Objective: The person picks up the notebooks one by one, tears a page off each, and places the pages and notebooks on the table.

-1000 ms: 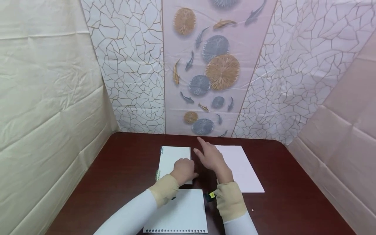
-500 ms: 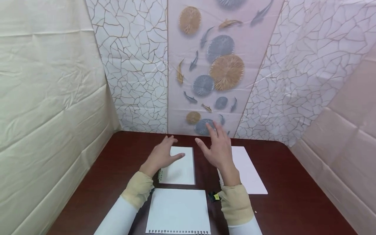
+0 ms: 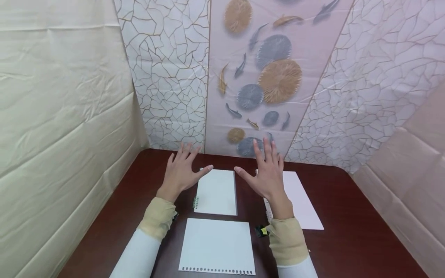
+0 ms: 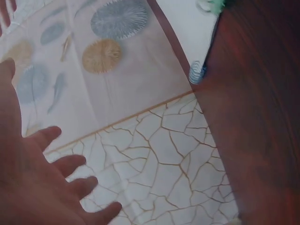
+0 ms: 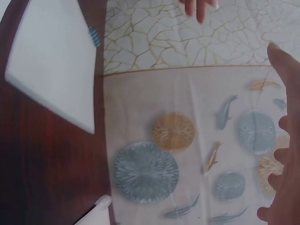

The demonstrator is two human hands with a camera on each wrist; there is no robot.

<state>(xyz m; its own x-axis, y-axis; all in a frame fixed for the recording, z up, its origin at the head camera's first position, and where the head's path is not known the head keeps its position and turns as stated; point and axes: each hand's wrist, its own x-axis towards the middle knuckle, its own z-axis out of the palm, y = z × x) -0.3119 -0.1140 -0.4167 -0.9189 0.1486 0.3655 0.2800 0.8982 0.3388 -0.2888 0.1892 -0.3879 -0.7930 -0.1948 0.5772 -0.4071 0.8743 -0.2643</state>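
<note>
Both hands are raised with fingers spread and hold nothing. My left hand is near the left edge of a spiral notebook, which lies with a white page up and its coils along the left side. My right hand overlaps the left part of a white pad in the head view. Nearer the front lies a white sheet with a row of torn punch holes along its near edge. The left wrist view shows the left fingers apart, and the right wrist view shows the right thumb held out.
The dark red-brown table meets a patterned cloth at the back, with cream cloth on the left. A small black object with a yellow patch lies beside my right wrist.
My left hand, earlier curled over the notebook's right part, has lifted off leftward and its fingers have spread. My right hand has risen and moved rightward, fingers spreading. The head view has shifted slightly.
</note>
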